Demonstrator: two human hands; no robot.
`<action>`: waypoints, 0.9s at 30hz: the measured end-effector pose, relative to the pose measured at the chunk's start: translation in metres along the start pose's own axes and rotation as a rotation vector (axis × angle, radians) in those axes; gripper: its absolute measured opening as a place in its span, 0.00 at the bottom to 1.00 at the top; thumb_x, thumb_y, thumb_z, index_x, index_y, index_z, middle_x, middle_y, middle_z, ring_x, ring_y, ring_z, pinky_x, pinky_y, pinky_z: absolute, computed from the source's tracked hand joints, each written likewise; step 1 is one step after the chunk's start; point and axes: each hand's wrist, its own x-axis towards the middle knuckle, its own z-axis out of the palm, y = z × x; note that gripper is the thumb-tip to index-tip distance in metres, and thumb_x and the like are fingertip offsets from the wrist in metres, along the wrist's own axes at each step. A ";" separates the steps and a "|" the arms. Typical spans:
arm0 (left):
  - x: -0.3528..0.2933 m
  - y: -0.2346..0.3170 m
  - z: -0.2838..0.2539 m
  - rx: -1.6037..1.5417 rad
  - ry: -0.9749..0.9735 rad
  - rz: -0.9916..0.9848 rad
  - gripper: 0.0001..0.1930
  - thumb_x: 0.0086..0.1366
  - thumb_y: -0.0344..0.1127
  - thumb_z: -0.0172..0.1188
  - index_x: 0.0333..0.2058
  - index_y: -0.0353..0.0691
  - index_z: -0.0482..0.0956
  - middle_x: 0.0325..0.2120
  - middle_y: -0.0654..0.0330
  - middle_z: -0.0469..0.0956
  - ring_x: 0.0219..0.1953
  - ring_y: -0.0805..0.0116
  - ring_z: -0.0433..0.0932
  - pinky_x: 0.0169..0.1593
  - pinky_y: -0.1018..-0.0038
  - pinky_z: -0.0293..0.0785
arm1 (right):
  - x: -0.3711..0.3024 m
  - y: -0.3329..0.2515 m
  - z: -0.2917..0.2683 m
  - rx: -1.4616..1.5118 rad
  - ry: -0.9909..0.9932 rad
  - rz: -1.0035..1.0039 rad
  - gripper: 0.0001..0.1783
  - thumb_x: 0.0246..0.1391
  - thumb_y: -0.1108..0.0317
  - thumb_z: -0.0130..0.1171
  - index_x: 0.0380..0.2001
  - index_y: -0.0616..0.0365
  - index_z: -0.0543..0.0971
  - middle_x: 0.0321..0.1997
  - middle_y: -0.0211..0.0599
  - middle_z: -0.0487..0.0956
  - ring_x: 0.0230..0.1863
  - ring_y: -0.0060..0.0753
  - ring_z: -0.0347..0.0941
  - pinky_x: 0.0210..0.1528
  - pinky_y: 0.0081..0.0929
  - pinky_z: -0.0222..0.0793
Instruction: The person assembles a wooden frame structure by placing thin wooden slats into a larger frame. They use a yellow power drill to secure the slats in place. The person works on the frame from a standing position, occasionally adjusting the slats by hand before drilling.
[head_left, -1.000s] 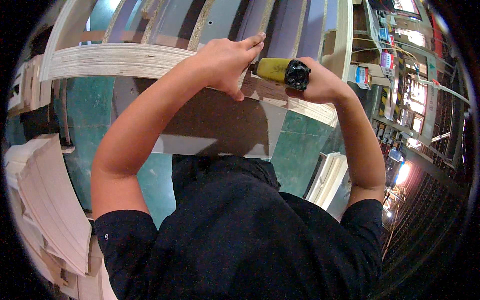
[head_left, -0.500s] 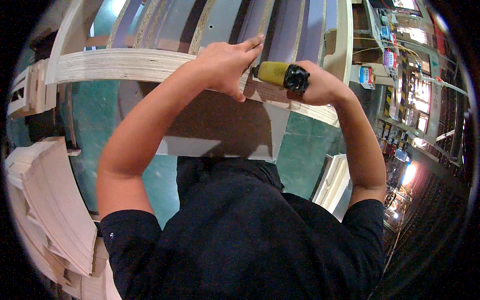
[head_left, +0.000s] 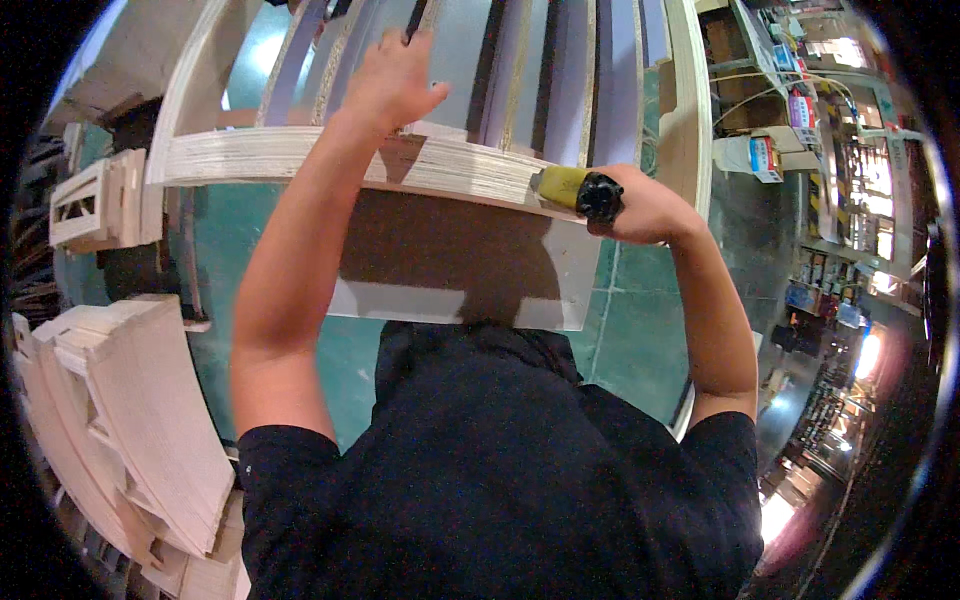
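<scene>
My right hand [head_left: 650, 210] is wrapped round a yellow-and-black hand-held tool [head_left: 570, 188]. Its yellow end points left, close to the front plywood rail [head_left: 290, 155] of a wooden frame. I cannot tell whether it touches the rail. My left hand [head_left: 392, 82] reaches past the rail over the slats, thumb stuck out to the right and fingers apart. It shows no object in its grasp, though the fingertips are slightly blurred. Narrow board slats [head_left: 510, 85] run away from the rail, with greyish-purple panels between them.
A pale panel [head_left: 450, 305] lies low between me and the rail. Stacked plywood parts [head_left: 150, 400] stand at my left, with a smaller wooden piece [head_left: 95, 205] farther off. Thick side rails [head_left: 685, 130] bound the frame. Shelves with small boxes [head_left: 765, 158] stand at the right.
My left hand has moved off the rail, away from the tool, leftward and farther over the slats. My right hand still holds the tool by the rail. The whole view has shifted slightly.
</scene>
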 end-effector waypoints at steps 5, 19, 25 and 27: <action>0.006 0.026 -0.024 0.101 -0.346 -0.219 0.33 0.65 0.41 0.63 0.67 0.47 0.64 0.53 0.43 0.79 0.56 0.41 0.79 0.56 0.43 0.76 | -0.002 0.000 0.011 0.025 0.065 -0.078 0.20 0.43 0.72 0.69 0.43 0.64 0.80 0.37 0.51 0.84 0.38 0.49 0.79 0.45 0.39 0.75; 0.005 0.039 -0.007 0.293 -0.315 -0.391 0.29 0.69 0.30 0.51 0.68 0.52 0.58 0.51 0.41 0.81 0.55 0.39 0.81 0.55 0.46 0.77 | 0.008 0.007 0.023 -0.085 0.081 -0.197 0.16 0.41 0.70 0.60 0.37 0.64 0.82 0.37 0.60 0.83 0.43 0.67 0.78 0.46 0.48 0.74; 0.003 0.051 -0.007 0.335 -0.322 -0.456 0.31 0.71 0.31 0.49 0.71 0.56 0.57 0.53 0.42 0.81 0.56 0.41 0.81 0.57 0.47 0.77 | 0.009 0.010 0.026 -0.062 0.102 -0.192 0.15 0.43 0.67 0.61 0.35 0.64 0.83 0.35 0.60 0.83 0.41 0.66 0.79 0.44 0.49 0.75; 0.003 0.055 -0.009 0.342 -0.331 -0.480 0.33 0.70 0.30 0.50 0.72 0.57 0.56 0.53 0.43 0.81 0.56 0.42 0.81 0.58 0.48 0.77 | 0.009 0.009 0.027 -0.030 0.109 -0.166 0.15 0.43 0.67 0.61 0.35 0.64 0.83 0.36 0.60 0.83 0.41 0.65 0.79 0.44 0.49 0.75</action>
